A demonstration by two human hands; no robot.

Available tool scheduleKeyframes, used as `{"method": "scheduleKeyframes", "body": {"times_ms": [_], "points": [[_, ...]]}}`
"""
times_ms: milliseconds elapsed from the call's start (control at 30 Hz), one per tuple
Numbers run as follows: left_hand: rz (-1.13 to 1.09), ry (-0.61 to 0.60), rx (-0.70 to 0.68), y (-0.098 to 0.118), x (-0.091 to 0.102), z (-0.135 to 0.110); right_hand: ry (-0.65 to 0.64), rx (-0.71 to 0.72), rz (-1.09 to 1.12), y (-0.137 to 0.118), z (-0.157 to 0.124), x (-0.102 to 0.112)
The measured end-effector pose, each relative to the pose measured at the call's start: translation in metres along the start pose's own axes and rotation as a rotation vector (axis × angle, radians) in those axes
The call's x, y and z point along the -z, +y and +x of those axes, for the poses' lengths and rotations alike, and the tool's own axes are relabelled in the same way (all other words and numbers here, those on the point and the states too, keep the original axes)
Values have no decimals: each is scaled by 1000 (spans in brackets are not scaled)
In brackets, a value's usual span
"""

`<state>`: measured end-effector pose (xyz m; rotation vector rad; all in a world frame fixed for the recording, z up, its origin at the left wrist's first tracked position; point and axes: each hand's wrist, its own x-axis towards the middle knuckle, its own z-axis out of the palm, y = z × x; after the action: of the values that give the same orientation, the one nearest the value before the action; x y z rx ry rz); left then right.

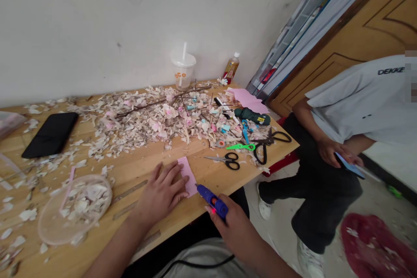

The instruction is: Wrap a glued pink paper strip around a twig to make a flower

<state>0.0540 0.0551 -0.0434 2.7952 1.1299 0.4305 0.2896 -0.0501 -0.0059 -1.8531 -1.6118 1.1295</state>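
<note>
A strip of pink paper (188,177) lies on the wooden table near its front edge. My left hand (163,193) rests flat on the strip's left side, fingers stretched out over it. In my right hand (235,221) is a blue hot glue gun (210,200), gripped with its nozzle at the strip's right edge; whether the tip touches the paper I cannot tell. A red light glows on the gun. Just beyond the paper lie small black-handled scissors (226,160).
Dry petals and scraps (143,126) cover the table's back, with a twig among them. Larger scissors (269,143), a green tool (241,147), a lidded cup (184,69), a bottle (231,68), a black phone (50,134) and a plastic lid (48,226) lie around. At right sits a person (355,104) holding a phone.
</note>
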Motion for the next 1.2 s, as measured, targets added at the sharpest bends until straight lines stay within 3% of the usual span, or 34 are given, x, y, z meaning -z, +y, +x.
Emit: {"method": "scheduleKeyframes", "body": {"times_ms": [933, 1100, 1200], "points": [[-37, -28, 25, 0, 1, 1, 26, 36, 44, 3, -22, 7], [-47, -44, 3, -5, 2, 0, 48, 71, 184, 12, -44, 10], [-62, -44, -9, -13, 9, 2, 158, 108, 302, 23, -59, 5]]}}
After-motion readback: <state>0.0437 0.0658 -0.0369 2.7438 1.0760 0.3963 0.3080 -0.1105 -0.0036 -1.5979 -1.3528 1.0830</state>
